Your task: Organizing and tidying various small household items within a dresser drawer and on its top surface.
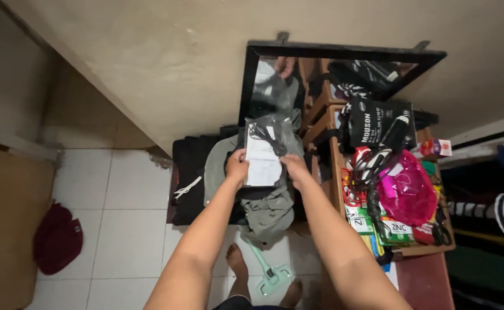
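Note:
My left hand and my right hand both grip a clear plastic packet, one on each lower side. Inside the packet are a white paper sheet and a coiled black cable. I hold it upright in front of a black-framed mirror that leans on the wall. Below the packet lies a heap of grey and black clothes. My bare feet stand on the white tiles.
A wooden shelf at right carries a black box, a pink plastic bag, cables and green packets. A maroon cap and a mint green tool lie on the tiled floor. Striped clothes hang far right.

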